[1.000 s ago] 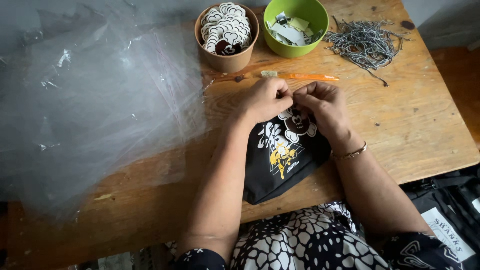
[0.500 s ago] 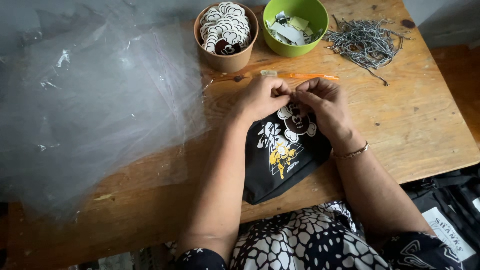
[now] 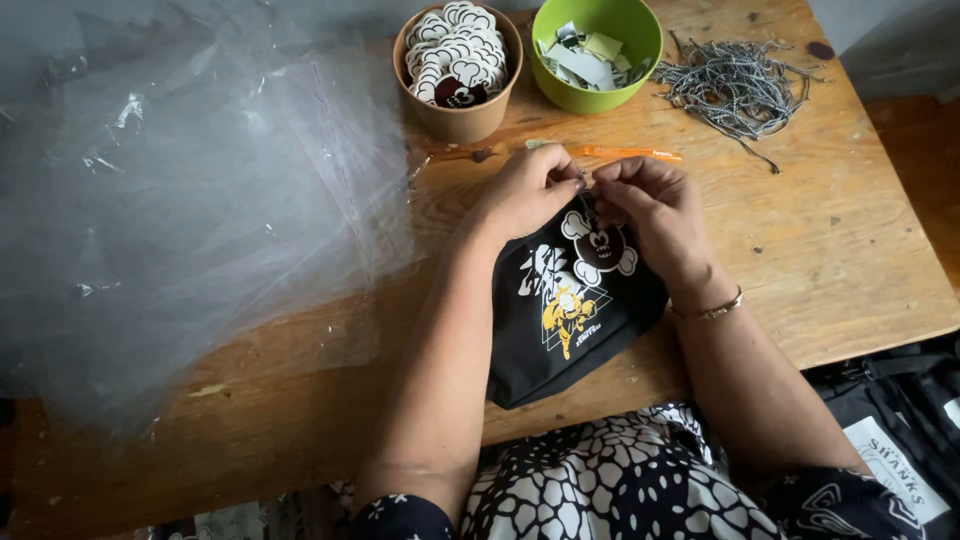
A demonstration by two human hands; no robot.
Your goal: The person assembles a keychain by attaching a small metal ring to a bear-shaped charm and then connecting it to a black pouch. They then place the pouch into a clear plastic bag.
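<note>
A folded black garment (image 3: pixel 560 320) with a white and yellow print lies on the wooden table (image 3: pixel 860 260) in front of me. On its upper part rests a black and white cut-out tag (image 3: pixel 598 248). My left hand (image 3: pixel 525 190) and my right hand (image 3: pixel 655 205) meet at the garment's far edge, fingertips pinched together on the tag's top, where a thin string seems to run. What the fingers grip exactly is hidden between them.
A brown paper cup (image 3: pixel 458 112) of black and white tags and a green bowl (image 3: pixel 598 92) of paper scraps stand at the back. A heap of grey strings (image 3: pixel 735 85) lies back right. Clear plastic bags (image 3: pixel 190 220) cover the left. An orange pen (image 3: pixel 630 153) lies beyond my hands.
Both hands stay at the garment's far edge; the fingers have shifted slightly and the tag now shows more fully below them.
</note>
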